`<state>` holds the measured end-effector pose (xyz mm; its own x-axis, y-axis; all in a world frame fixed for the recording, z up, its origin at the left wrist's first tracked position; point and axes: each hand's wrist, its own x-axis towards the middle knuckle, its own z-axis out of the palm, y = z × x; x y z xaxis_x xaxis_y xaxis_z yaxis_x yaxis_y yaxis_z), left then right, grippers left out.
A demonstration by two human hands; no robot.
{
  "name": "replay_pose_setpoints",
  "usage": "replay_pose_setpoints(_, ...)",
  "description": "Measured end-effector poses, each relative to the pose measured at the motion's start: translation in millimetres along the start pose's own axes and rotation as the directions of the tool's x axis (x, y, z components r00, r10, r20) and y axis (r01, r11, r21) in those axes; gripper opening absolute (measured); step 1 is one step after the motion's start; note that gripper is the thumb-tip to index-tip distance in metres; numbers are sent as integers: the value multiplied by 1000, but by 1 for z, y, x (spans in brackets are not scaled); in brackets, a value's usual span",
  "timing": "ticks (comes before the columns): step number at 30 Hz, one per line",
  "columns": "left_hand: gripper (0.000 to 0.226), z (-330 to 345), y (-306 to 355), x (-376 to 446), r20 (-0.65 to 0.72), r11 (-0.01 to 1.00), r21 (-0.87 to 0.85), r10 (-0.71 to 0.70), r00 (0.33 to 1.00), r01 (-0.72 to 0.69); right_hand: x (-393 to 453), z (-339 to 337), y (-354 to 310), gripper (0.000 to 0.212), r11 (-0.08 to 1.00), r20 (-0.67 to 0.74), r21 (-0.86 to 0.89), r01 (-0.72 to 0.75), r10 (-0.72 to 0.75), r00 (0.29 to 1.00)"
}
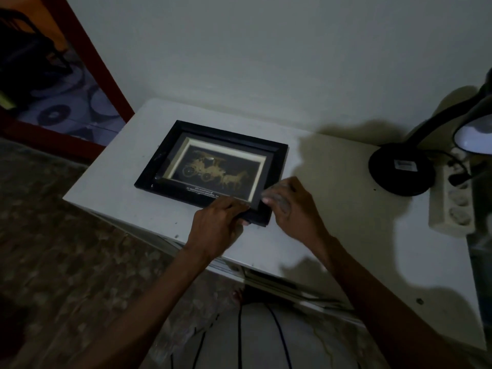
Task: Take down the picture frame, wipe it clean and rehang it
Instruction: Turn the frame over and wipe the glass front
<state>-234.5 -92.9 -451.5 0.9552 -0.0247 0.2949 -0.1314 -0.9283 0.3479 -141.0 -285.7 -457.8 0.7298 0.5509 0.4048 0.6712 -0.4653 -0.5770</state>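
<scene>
Picture frame [213, 170] is down and lying flat, glass up, on the white table [117, 166], toward the far left part of the top. Black moulding, pale inner mat, gold carriage-and-horse image on a dark ground, small line of white text on the lower border, too small to read.

My left hand [218, 217] is on the frame's near right corner: fingers curled over the front edge onto the top face, one fingertip showing under the corner. So I'm gripping the frame there.

My right hand [290, 206] is just beside the same corner, on its right. Fingers loosely bent, tips at the frame's right edge. It's motion-blurred, so I can't tell whether it's touching the frame or clasping anything; no cloth that I can make out.

Both forearms come in from the bottom of the view.

Other items: black desk lamp [403, 170] with a round base on the right side of the table, well apart from the frame, its white shade at the right edge of view. White power strip [454, 202] just right of the lamp base, with a black plug in it. Plain white wall [266, 54] behind. Lighting is dim.
</scene>
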Motion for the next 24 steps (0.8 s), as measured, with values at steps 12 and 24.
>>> replay_pose_setpoints(12, 44, 11, 0, -15, -116, 999, -26, 28, 993, -31, -10, 4, 12, 23, 994, -2, 105, -26, 26, 1000)
replay_pose_setpoints(24, 42, 6, -1, -11, -76, 1000, 14, 20, 997, -19, -10, 10, 9, 15, 998, 16, 67, 8, -9, 1000)
